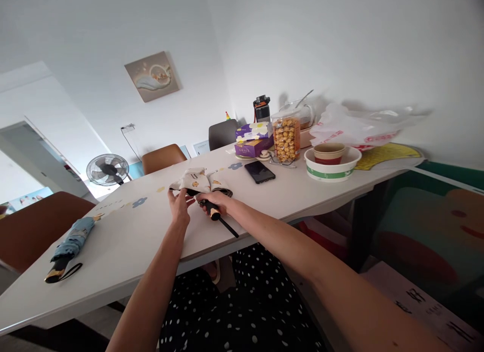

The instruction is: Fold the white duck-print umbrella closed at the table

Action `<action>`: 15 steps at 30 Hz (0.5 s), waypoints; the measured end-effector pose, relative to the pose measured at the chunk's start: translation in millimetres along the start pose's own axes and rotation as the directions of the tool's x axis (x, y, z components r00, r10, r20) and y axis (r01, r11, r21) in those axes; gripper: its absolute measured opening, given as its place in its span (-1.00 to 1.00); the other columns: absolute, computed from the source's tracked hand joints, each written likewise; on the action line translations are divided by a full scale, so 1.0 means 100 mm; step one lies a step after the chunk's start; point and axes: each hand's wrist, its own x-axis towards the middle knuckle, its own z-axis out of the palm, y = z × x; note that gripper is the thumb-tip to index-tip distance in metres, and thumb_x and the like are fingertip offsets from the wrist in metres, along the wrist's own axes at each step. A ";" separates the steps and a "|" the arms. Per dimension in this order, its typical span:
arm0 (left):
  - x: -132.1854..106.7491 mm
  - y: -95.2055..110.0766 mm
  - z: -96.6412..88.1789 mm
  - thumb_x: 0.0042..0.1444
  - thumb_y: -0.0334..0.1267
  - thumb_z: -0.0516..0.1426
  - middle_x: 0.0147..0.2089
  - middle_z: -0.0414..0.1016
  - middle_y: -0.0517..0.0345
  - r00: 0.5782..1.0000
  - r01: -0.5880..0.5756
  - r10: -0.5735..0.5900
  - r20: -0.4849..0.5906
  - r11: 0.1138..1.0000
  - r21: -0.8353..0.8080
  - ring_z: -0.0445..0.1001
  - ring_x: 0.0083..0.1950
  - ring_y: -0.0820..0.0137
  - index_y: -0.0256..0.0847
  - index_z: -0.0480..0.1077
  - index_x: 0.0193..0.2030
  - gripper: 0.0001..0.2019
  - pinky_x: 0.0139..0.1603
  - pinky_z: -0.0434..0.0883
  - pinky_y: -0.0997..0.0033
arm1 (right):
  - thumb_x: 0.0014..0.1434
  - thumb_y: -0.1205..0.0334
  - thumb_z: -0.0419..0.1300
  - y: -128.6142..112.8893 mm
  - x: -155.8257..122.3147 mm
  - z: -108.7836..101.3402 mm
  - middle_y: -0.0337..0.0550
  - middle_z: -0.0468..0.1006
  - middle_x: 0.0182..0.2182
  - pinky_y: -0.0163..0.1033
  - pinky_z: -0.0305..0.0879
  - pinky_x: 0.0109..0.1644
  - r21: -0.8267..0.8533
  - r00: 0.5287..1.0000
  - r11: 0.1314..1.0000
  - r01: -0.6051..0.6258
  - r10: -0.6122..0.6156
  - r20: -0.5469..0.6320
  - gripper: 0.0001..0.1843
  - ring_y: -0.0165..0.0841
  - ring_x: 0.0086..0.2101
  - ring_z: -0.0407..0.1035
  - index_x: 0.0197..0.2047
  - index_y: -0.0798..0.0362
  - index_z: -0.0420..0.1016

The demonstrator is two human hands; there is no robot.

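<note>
A white folding umbrella (194,179) with small brown prints lies near the table's front edge, its canopy loosely bunched. Its black handle with a gold end and a black strap points toward me. My right hand (215,201) is wrapped round the handle. On the canopy's left side, my left hand (180,203) holds the edge of the fabric, thumb and fingers pressed on it. Part of the canopy is hidden behind my hands. Off to the left rests a second umbrella (73,241), light blue, folded up, with a black and gold handle and a strap.
On the white table (151,241) a black phone (259,172) lies right of the umbrella. Beyond it stand a jar of popcorn (286,139), purple boxes (252,140), a dark bottle (261,109), paper bowls (333,170) and a plastic bag (351,126). Chairs (162,158) line the far side.
</note>
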 end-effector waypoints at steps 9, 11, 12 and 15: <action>0.08 0.01 -0.13 -0.07 -0.40 0.01 -0.33 0.34 0.15 0.989 -0.034 0.054 -0.137 0.989 0.147 0.32 -0.56 0.55 -0.14 0.29 0.08 -0.51 -0.56 0.37 0.51 | 0.04 0.27 0.26 0.04 0.13 -0.08 -0.28 0.35 -0.65 -0.41 0.26 -0.66 0.025 0.999 1.000 -0.018 0.017 0.048 -0.80 -0.50 -0.69 0.24 -0.36 0.14 0.30; 0.08 0.00 -0.12 -0.12 -0.42 0.00 -0.36 0.37 0.12 0.998 0.013 -0.002 -0.056 0.980 0.198 0.32 -0.57 0.54 -0.20 0.39 -0.05 -0.57 -0.58 0.35 0.51 | 0.04 0.21 0.28 0.03 0.11 -0.10 -0.29 0.34 -0.65 -0.43 0.24 -0.67 0.029 0.997 0.999 -0.014 0.011 0.073 -0.76 -0.51 -0.71 0.22 -0.36 0.14 0.29; 0.07 0.01 -0.12 -0.14 -0.43 -0.02 -0.37 0.39 0.11 0.999 0.009 0.001 -0.047 0.980 0.197 0.32 -0.57 0.54 -0.22 0.43 -0.14 -0.61 -0.59 0.35 0.51 | 0.04 0.19 0.28 0.03 0.11 -0.11 -0.29 0.34 -0.64 -0.43 0.24 -0.68 0.048 0.996 0.999 -0.003 -0.002 0.090 -0.74 -0.52 -0.70 0.22 -0.34 0.13 0.28; 0.07 0.03 -0.12 -0.21 -0.44 -0.06 -0.36 0.40 0.11 0.988 -0.042 0.055 -0.141 0.995 0.093 0.31 -0.56 0.55 -0.23 0.44 -0.28 -0.64 -0.57 0.36 0.51 | 0.04 0.14 0.29 0.01 0.07 -0.13 -0.30 0.33 -0.61 -0.45 0.23 -0.67 0.151 0.988 0.987 0.055 -0.076 0.136 -0.69 -0.53 -0.68 0.23 -0.30 0.11 0.25</action>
